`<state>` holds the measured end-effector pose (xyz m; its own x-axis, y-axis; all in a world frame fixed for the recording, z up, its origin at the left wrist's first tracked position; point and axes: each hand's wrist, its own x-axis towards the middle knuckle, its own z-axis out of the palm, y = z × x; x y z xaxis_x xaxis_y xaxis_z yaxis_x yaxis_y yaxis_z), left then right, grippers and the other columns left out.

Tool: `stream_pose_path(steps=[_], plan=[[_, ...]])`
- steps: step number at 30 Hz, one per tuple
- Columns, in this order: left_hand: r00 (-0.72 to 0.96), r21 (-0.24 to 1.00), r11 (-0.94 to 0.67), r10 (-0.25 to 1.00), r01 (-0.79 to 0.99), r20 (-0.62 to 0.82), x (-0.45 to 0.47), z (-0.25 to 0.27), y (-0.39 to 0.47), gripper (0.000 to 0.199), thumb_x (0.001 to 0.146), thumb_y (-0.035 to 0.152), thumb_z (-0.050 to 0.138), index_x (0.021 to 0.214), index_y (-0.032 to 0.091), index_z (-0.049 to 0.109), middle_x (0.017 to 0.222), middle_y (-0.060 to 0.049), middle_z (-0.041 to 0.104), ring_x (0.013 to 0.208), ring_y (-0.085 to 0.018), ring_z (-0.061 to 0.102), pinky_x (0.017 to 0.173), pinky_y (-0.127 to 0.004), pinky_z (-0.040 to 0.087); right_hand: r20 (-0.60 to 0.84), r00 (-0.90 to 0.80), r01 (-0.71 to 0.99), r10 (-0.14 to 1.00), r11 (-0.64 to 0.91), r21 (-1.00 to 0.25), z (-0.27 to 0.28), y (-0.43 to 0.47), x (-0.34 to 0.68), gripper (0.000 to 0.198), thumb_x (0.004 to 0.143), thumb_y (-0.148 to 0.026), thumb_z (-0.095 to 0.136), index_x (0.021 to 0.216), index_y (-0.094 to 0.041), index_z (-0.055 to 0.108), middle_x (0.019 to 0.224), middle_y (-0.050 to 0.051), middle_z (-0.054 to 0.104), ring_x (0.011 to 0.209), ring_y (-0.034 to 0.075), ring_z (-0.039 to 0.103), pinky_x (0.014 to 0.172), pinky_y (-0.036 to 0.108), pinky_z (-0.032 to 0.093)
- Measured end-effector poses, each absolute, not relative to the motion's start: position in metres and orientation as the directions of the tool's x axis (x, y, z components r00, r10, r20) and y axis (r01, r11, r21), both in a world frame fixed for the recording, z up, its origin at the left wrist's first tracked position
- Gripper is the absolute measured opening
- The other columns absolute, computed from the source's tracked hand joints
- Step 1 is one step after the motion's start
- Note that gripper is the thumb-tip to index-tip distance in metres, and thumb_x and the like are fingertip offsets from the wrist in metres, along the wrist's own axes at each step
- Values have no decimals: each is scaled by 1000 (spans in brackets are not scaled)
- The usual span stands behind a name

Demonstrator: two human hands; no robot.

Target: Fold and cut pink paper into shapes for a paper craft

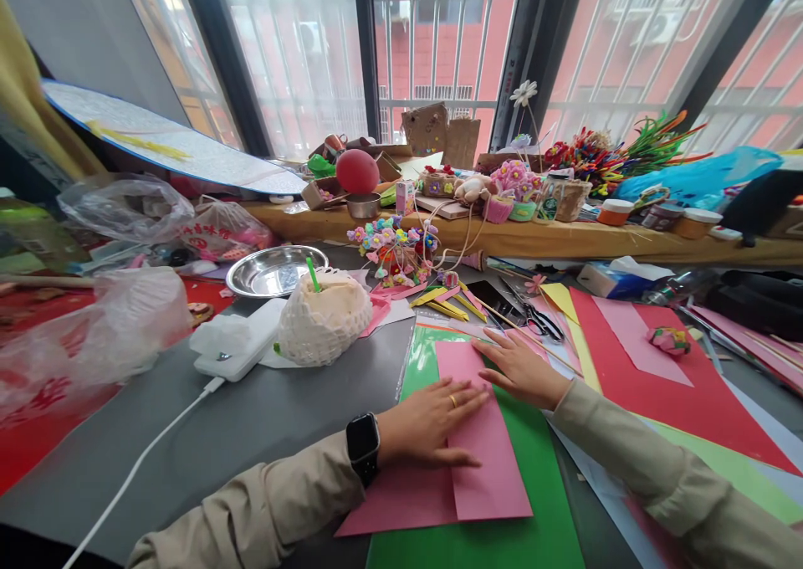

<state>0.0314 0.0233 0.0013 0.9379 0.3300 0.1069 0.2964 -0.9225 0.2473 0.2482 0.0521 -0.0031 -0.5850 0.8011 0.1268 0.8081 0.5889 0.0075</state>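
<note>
A sheet of pink paper lies partly folded over on a green sheet, its lower layer showing at the left. My left hand, with a ring and a black watch at the wrist, rests flat across the folded flap, fingers outstretched and thumb apart. Farther up, my right hand lies on the paper's upper right edge, fingers spread toward the left. Neither hand grips anything. Part of the pink sheet is hidden beneath my left hand and forearm.
To the left are a coconut in white foam netting, a white power strip and a metal bowl. Scissors and yellow paper strips lie beyond my hands. Red paper lies at right; a crowded ledge runs behind.
</note>
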Motion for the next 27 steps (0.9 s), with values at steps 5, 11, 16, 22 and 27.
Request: stream_pose_path(steps=[5,11,16,22,27], plan=[[875,213,-873,469,439,118,27,-6,36,74,75,58,30,128,6,19,132,-16,23,122,-26,18,100,-40,13,131,-577,813,806,582,2,-5,51,250,57,82,-50,21,122,-13,37,124,12,41,119,24,27,92,46,26],[873,197,-875,470,442,133,25,-13,37,75,75,59,30,128,7,20,132,-16,23,122,-26,18,100,-40,13,136,-630,774,764,633,29,-2,40,253,58,81,-50,24,122,-11,36,124,12,41,120,25,23,94,47,22],[870,193,-875,473,444,140,26,-10,36,75,75,58,31,128,7,20,132,-16,24,122,-26,17,100,-40,14,154,-674,733,723,680,15,-6,16,259,57,80,-50,27,126,-15,31,124,11,41,120,25,24,94,49,20],[868,193,-875,473,444,151,26,-10,35,73,75,58,32,128,9,20,132,-15,24,122,-25,18,99,-40,14,126,-713,695,690,719,-1,-5,-14,263,61,80,-50,30,130,-16,20,128,9,36,121,25,23,96,49,18],[868,187,-879,468,438,169,26,-13,36,74,75,58,31,128,9,18,132,-15,25,122,-25,18,99,-41,14,128,-731,674,670,739,-15,-5,-36,265,61,80,-48,31,130,-17,18,130,8,32,121,24,22,97,47,19]])
